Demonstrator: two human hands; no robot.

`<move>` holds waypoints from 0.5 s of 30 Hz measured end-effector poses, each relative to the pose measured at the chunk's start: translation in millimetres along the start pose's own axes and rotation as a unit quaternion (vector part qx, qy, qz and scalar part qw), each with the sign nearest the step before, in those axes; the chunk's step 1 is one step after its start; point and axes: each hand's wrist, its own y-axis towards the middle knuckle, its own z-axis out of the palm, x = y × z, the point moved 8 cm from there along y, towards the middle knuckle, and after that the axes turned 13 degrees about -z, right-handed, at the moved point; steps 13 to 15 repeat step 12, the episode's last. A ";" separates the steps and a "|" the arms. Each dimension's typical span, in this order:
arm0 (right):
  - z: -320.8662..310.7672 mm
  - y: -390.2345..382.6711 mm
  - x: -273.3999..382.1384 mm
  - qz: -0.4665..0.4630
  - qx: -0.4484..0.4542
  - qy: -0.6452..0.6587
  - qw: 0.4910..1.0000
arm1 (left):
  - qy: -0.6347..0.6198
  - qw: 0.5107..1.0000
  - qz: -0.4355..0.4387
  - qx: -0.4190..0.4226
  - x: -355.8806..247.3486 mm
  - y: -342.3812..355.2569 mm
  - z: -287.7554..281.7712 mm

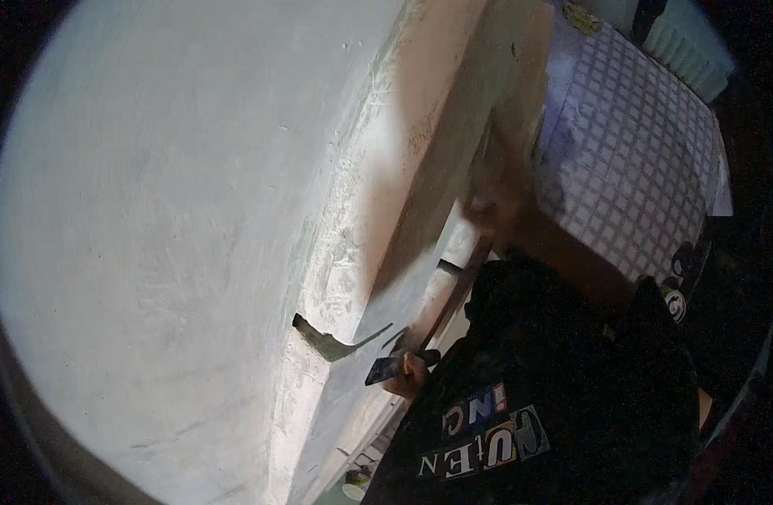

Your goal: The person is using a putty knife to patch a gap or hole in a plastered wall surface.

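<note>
My left hand is closed around a dark flat-bladed tool that looks like a putty knife, with a small orange spot by the fingers. It is low in front of my dark shirt, close to the wall's side face. My right hand reaches up along the narrow side of the pale wall. Its fingers look curled, but shadow and blur hide what they hold. Rough whitish plaster covers the wall's long corner edge. A dark notch cuts across that edge near my left hand.
A floor with a pale grid pattern stretches out on the right. A ribbed pale radiator-like object is at the upper right. A roundish pale item lies beyond my right sleeve. A whitish container shows at the bottom.
</note>
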 end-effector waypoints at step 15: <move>2.2 10.7 34.2 0.079 -0.059 -0.103 0.990 | 0.141 0.984 0.105 -0.012 8.0 -4.6 -12.3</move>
